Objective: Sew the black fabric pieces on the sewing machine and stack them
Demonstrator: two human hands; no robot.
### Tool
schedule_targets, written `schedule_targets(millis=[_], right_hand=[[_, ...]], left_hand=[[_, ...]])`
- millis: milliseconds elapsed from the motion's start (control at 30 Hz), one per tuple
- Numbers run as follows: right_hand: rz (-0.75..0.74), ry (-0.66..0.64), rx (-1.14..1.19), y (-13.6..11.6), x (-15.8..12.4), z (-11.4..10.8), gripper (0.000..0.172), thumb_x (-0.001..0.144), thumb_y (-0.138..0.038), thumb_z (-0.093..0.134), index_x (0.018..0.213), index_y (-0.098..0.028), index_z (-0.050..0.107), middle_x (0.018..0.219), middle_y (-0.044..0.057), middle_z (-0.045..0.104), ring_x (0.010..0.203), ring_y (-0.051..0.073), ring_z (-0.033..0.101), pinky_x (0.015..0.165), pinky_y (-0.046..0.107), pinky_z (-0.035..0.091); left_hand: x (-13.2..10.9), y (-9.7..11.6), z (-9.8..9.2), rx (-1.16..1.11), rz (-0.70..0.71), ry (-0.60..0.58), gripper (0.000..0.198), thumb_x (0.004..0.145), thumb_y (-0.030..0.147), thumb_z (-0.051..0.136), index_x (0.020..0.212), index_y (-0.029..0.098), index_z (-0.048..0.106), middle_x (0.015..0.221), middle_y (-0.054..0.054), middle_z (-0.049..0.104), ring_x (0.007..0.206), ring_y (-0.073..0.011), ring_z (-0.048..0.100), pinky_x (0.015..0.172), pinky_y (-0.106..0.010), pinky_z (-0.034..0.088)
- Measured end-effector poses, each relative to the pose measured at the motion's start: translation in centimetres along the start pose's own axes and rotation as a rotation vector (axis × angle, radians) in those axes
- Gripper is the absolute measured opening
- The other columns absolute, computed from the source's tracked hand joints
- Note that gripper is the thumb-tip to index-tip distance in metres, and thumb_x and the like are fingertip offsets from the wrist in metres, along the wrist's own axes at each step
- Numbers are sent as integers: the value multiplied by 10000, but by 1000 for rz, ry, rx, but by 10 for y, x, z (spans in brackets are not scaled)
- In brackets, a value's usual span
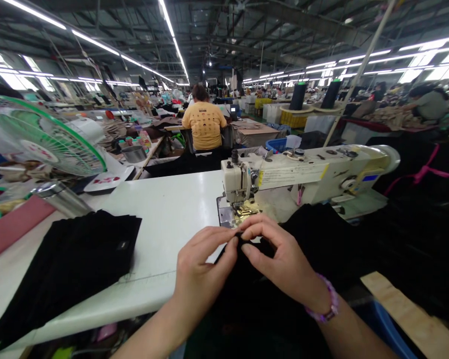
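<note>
My left hand [202, 262] and my right hand [280, 254] meet at the front of the white table [164, 209], both pinching the edge of a piece of black fabric [322, 239]. The fabric spreads to the right and down over the table edge. The pinched spot lies just in front of the needle and brass presser foot [245, 209] of a cream sewing machine [303, 174]. A beaded bracelet [331, 299] circles my right wrist.
A stack of black fabric pieces [71, 264] lies at the left. Behind it stand a metal flask [60, 197] and a green-caged fan [41, 137]. A person in a yellow shirt [204, 124] sits ahead, back turned. A wooden board [407, 314] is at lower right.
</note>
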State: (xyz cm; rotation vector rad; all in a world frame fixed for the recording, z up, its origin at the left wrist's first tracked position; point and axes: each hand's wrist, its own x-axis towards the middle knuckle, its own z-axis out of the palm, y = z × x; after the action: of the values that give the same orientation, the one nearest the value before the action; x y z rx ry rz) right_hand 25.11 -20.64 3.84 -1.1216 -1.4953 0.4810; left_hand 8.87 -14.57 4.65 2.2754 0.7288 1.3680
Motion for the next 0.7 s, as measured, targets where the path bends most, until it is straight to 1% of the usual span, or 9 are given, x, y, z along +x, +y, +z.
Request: schedule_targets(millis=[100, 167, 233, 333, 433, 533, 633, 700], right_hand=[[-84, -70, -231, 3, -4, -10, 126, 829, -95, 648, 891, -203, 630, 1124, 64, 654, 1104, 195, 609, 991, 359, 471], [-92, -67, -352, 6, -7, -19, 100, 842, -108, 651, 870, -203, 636, 1133, 74, 660, 1114, 216, 606, 990, 395, 471], [-69, -56, -377, 10, -10, -27, 61, 862, -145, 661, 851, -204, 650, 1119, 75, 670, 1102, 221, 616, 987, 407, 479], [-6, -50, -259, 12, -13, -34, 17, 885, -206, 672, 883, -211, 689, 1105, 65, 693, 1055, 198, 652, 973, 365, 512], [70, -7, -67, 10, -15, -34, 80, 896, -248, 672, 953, -227, 724, 1075, 44, 733, 1024, 179, 688, 934, 307, 549], [149, 48, 88, 8, -14, -30, 118, 900, -252, 669, 984, -253, 752, 999, 9, 769, 949, 152, 720, 841, 244, 579], [209, 129, 176, 7, -11, -25, 121, 874, -242, 702, 972, -266, 769, 946, -16, 787, 873, 129, 738, 783, 202, 585], [223, 194, 201, 6, -10, -21, 160, 857, -238, 720, 1012, -260, 756, 953, -15, 792, 868, 132, 747, 773, 200, 593]], left_hand=[[4, -2, -10, -11, -212, 18, 117, 884, 249, 641, 856, 211, 749, 833, -8, 769, 732, -150, 699, 713, -252, 569], [6, -6, -18, -47, -356, 80, 149, 875, 327, 650, 868, 208, 740, 796, -1, 757, 684, -142, 675, 645, -230, 547], [5, -10, -24, -120, -464, 133, 201, 855, 392, 671, 886, 202, 730, 782, 1, 742, 676, -137, 657, 618, -213, 527], [2, -16, -29, -247, -561, 164, 260, 814, 446, 716, 886, 196, 723, 799, -6, 729, 713, -139, 651, 652, -209, 524], [-4, -21, -31, -340, -628, 198, 282, 789, 459, 746, 890, 198, 719, 811, -7, 719, 714, -144, 647, 645, -211, 523], [-10, -21, -32, -405, -660, 210, 287, 791, 459, 748, 926, 207, 722, 862, -10, 728, 755, -160, 659, 667, -223, 537], [-12, -16, -33, -399, -655, 235, 281, 805, 469, 733, 942, 222, 729, 884, -4, 739, 788, -164, 667, 692, -224, 544], [-11, -10, -34, -286, -619, 279, 284, 815, 485, 716, 923, 223, 741, 877, -8, 750, 775, -176, 677, 702, -248, 557]])
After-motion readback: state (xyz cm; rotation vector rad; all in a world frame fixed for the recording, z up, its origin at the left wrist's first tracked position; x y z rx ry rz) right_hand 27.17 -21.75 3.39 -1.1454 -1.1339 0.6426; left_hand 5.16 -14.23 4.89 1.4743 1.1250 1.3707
